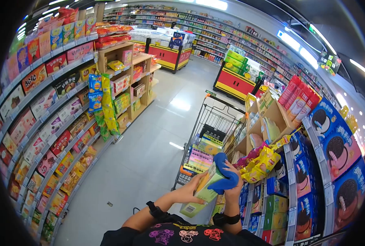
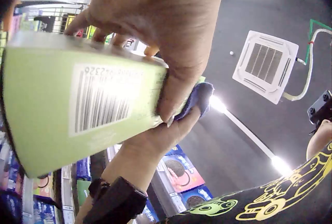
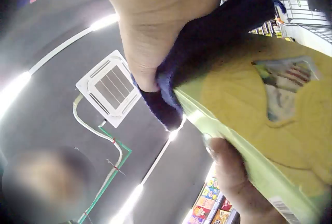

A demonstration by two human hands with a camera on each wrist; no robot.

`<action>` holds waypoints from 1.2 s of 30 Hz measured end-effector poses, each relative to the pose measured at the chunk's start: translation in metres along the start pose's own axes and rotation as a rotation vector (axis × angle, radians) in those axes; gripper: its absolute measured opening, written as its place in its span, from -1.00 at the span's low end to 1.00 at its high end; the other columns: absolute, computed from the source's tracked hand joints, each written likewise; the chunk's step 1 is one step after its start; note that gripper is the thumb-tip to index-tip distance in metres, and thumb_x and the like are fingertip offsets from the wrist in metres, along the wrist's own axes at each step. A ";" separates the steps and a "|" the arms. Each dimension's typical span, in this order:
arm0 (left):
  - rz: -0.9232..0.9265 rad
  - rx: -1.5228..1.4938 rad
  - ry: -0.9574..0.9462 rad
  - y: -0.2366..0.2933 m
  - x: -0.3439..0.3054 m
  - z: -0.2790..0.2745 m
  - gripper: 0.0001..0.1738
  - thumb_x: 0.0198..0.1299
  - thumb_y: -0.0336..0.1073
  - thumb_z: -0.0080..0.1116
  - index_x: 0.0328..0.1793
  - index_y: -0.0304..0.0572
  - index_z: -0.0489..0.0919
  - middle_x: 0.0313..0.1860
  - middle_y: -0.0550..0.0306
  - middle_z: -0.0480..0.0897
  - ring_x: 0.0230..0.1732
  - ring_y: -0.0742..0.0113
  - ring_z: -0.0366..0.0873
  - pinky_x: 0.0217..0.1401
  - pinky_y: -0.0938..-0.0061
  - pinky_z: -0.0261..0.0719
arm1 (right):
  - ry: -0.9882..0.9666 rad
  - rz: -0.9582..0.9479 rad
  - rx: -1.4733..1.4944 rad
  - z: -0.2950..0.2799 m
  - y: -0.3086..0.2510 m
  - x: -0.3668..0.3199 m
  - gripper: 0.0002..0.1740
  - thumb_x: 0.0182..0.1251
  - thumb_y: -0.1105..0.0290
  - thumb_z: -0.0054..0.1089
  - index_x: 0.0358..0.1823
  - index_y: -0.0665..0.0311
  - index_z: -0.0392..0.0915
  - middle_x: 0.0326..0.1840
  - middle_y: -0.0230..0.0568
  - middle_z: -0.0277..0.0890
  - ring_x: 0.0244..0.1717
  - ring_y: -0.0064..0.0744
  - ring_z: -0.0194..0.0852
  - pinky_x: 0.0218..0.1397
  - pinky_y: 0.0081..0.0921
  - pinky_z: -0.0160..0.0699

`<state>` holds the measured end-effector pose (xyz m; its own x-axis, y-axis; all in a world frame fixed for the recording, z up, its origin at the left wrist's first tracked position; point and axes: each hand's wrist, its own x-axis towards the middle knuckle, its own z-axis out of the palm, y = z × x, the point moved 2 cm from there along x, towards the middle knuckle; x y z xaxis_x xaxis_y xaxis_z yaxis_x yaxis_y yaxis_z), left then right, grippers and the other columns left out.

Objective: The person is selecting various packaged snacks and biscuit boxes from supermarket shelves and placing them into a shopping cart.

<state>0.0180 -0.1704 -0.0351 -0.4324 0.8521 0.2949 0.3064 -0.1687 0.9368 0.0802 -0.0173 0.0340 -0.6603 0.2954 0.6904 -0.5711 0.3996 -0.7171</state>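
In the head view my left hand point(image 1: 187, 192) grips a light green and yellow carton point(image 1: 194, 208) in front of my chest. The left wrist view shows the thumb and fingers on opposite sides of this carton point(image 2: 49, 99), with a barcode on its green end. My right hand point(image 1: 234, 190) holds a blue cloth point(image 1: 220, 164) against the carton's far end. Seen from the right wrist, the dark blue cloth point(image 3: 218, 39) lies bunched under the palm and over the carton's edge, beside its yellow face point(image 3: 238, 97). The right fingertips are largely hidden there.
A shopping cart point(image 1: 215, 119) stands just ahead, with several boxes point(image 1: 201, 158) in it. Snack shelves point(image 1: 47, 98) line the left side. Blue cookie boxes point(image 1: 334, 139) and hanging yellow bags point(image 1: 262, 164) crowd close on the right. Tiled floor point(image 1: 149, 143) runs down the aisle.
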 end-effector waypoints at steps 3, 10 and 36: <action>-0.013 0.098 0.053 0.021 -0.005 0.019 0.20 -0.33 -0.18 0.40 0.43 -0.19 -0.13 0.32 -0.17 0.08 0.36 -0.03 -0.01 0.38 0.28 -0.05 | -0.009 -0.075 -0.065 -0.030 -0.020 -0.011 -0.68 -0.17 0.43 0.38 -0.33 0.36 0.53 -0.31 -0.05 0.57 -0.04 -0.06 0.50 0.21 -0.10 0.23; -0.042 0.127 0.050 0.053 -0.025 0.078 0.20 -0.34 -0.19 0.38 0.45 -0.14 -0.11 0.28 -0.13 0.17 0.30 0.00 0.11 0.34 0.28 0.03 | 0.005 -0.030 0.065 -0.066 -0.043 -0.060 -0.55 -0.08 0.32 0.37 -0.15 0.33 0.44 -0.12 -0.01 0.51 0.05 -0.04 0.43 0.27 -0.10 0.11; -0.181 0.149 0.351 0.090 -0.122 0.173 0.19 -0.34 -0.30 0.36 0.45 -0.18 -0.12 0.29 -0.11 0.16 0.34 0.04 0.08 0.35 0.28 0.02 | -0.237 0.351 0.808 -0.065 -0.071 -0.147 -0.34 0.32 0.12 -0.09 0.30 0.37 0.02 0.30 -0.13 0.11 0.31 -0.34 0.05 0.37 -0.43 -0.07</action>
<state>0.2449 -0.2035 -0.0189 -0.7449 0.6369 0.1987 0.3076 0.0635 0.9494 0.2494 -0.0324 -0.0104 -0.8925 0.0640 0.4465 -0.4276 -0.4352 -0.7923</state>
